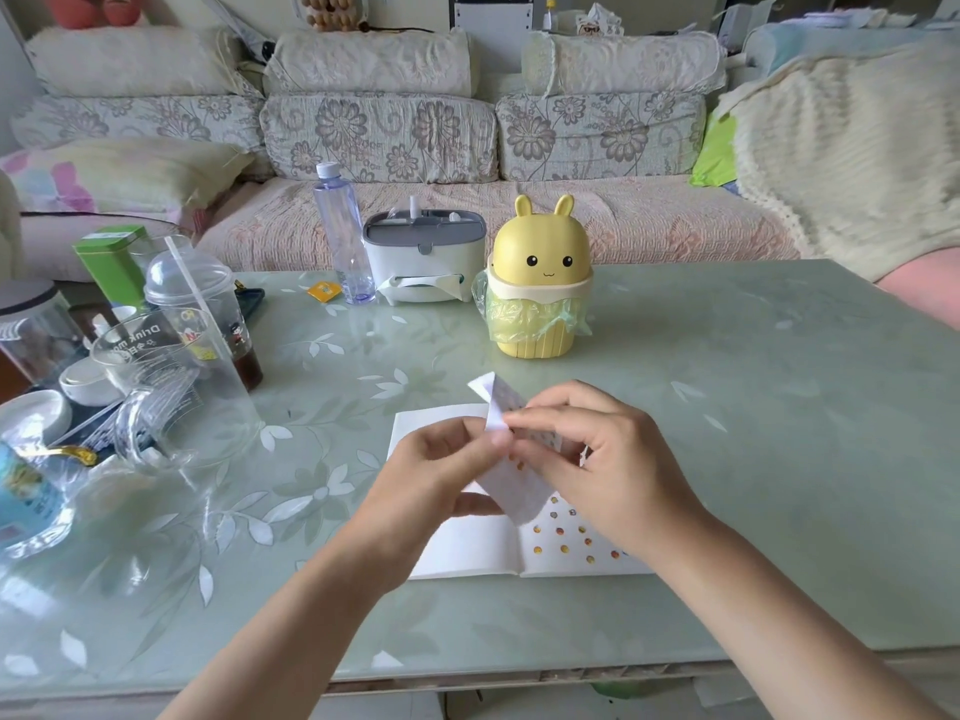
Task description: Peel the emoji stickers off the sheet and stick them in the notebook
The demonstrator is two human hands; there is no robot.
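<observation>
The open notebook (467, 548) lies flat on the desk (727, 407), toward the middle of its near edge. Both hands hold the sticker sheet (519, 491) in the air just above it. The left hand (441, 454) has its grip pinched on the sheet's left side, thumb and fingers curled round the paper. The right hand (597, 459) has its thumb and forefinger pressed together on the sheet's upper part, which looks like picking at a sticker. That spot is blurred, so I cannot tell whether a sticker has lifted or is only being worked loose. The sheet is bent, with one corner folded up and pointing toward the far edge. The task looks well under way: a scatter of small round emoji stickers (563, 549) sits on the notebook's right page, partly hidden under the right wrist, while the left page shows bare white. How many stickers remain on the sheet cannot be read, since most of its face is turned away or covered by fingers. What is left, by my judgement, is to free the next sticker and press it onto a free spot on the page. A yellow rabbit-shaped bin (540, 283) stands beyond the notebook toward the far edge, beside a tissue box (423, 257) and a clear bottle (343, 236). Plastic cups (192, 304) and a glass jug (171, 387) crowd the left edge.
</observation>
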